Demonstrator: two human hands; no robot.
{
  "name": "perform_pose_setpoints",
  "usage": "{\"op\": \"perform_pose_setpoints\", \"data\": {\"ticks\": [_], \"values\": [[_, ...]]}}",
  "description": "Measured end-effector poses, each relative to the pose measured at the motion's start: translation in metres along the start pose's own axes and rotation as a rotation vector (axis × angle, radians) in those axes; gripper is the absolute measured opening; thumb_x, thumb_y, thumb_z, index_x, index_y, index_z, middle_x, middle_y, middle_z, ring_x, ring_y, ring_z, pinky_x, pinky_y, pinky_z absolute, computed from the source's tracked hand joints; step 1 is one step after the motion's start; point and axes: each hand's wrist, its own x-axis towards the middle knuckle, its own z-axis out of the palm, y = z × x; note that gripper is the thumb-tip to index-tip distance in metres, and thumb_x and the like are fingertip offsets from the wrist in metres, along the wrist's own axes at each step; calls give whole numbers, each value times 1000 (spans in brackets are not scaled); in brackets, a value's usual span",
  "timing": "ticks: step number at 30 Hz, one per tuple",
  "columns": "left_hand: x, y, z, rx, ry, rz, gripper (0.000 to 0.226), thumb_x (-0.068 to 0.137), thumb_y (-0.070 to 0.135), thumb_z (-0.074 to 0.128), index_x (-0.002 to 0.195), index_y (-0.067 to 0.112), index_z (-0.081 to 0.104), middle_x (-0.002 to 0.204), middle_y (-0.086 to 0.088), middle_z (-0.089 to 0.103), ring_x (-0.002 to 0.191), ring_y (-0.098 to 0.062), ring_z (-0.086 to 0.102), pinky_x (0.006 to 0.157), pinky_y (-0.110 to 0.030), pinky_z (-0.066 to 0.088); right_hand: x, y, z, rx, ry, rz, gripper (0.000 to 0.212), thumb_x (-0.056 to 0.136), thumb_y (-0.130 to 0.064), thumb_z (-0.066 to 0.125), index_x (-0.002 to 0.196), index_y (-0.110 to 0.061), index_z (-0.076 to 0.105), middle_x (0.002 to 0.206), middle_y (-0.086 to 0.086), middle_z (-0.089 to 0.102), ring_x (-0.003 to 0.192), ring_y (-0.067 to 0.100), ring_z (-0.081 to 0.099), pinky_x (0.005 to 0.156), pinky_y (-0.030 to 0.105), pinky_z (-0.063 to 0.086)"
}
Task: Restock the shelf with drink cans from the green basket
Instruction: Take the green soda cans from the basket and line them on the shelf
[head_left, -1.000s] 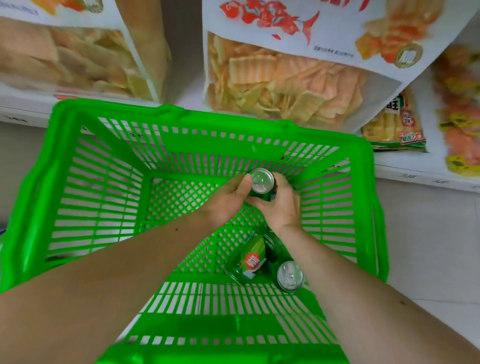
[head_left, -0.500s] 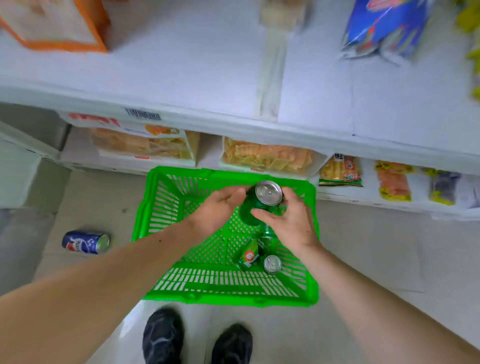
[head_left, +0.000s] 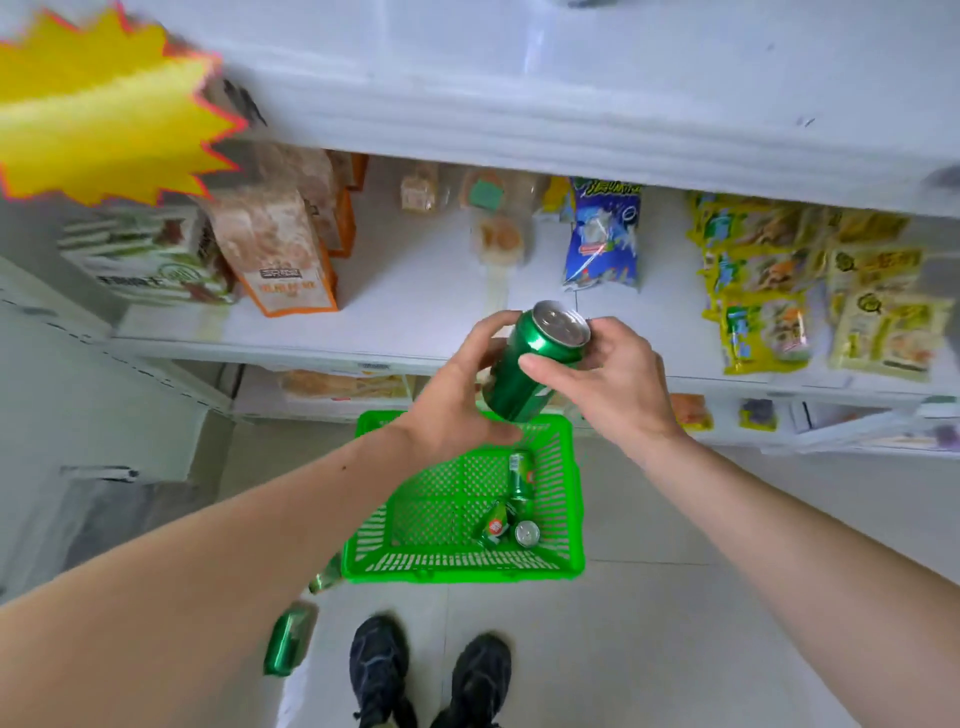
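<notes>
Shop: white shelf (head_left: 426, 291) stocked with snack packets (head_left: 763, 317)

A bare stretch of shelf (head_left: 415, 291) lies open between the orange-trimmed bag (head_left: 280, 254) and the blue snack packet (head_left: 602, 244). A blurred clear-wrapped item (head_left: 498, 239) sits toward its back, and yellow snack packs (head_left: 763, 291) crowd the right side.

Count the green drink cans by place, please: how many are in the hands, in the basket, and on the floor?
In the hands: 1
In the green basket: 3
On the floor: 2
Total: 6
</notes>
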Motion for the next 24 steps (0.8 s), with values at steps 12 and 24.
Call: {"op": "perform_pose_setpoints", "data": {"ticks": [12, 24], "values": [[-6, 190, -33, -93, 159, 196, 85, 70, -4, 78, 133, 36, 37, 110, -1, 57, 78, 10, 58, 68, -10, 49, -7, -178, -97, 129, 156, -81, 57, 48, -61, 83, 83, -22, 60, 76, -7, 73, 73, 8, 71, 70, 35, 59], [16, 277, -76, -250, -55, 241, 84, 70, 3, 79, 139, 31, 40, 129, -14, 56, 110, -33, 63, 87, -45, 56, -7, -222, -158, 326, -170, -160, 30, 82, -43, 73, 106, -25, 71, 108, 5, 74, 102, 23, 69, 95, 55, 52]]}}
